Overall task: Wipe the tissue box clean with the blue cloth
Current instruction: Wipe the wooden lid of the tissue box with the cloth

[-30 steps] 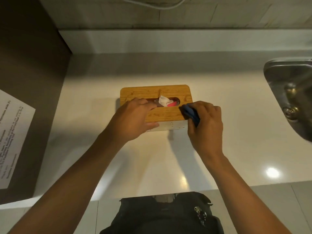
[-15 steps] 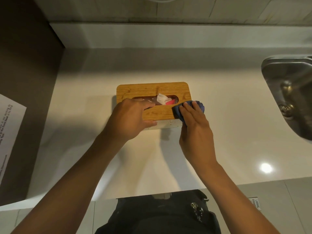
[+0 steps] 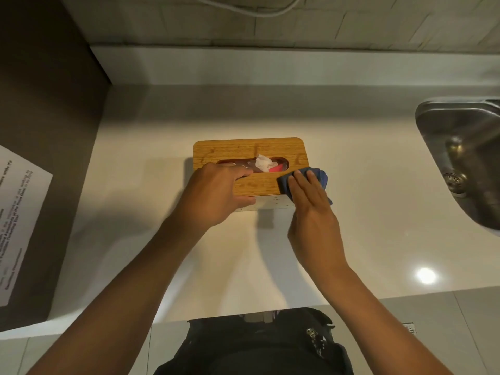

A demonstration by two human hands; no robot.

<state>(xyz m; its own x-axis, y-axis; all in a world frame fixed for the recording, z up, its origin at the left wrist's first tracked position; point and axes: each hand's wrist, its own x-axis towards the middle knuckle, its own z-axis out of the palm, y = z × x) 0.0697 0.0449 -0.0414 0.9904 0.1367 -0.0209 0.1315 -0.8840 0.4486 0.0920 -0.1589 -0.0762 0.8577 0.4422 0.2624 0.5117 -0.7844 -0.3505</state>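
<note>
Wooden and honey-coloured, the lid of the tissue box [image 3: 250,155] is facing up from the middle of the pale counter [image 3: 351,185], with the box's white side wall showing along the near edge. A white tissue [image 3: 263,161] is poking out of the oval slot, with something red lying beside it in the opening.

The left hand [image 3: 216,196] is lying over the near left part of the box, fingers reaching across the lid to the slot's rim and the thumb bearing against the white front wall, so it is gripping the box. The right hand [image 3: 311,204] is pressing the blue cloth [image 3: 322,175] onto the near right corner of the lid with its fingers laid out straight and flat on top of it; the bunched cloth is spilling past the fingertips and over the box's right edge.

A steel sink [image 3: 465,152] is sitting well apart at the right, its drain showing. A printed sheet [image 3: 19,220] is hanging on the dark panel at the left. A white cable [image 3: 259,12] is sagging across the tiled wall behind the counter.
</note>
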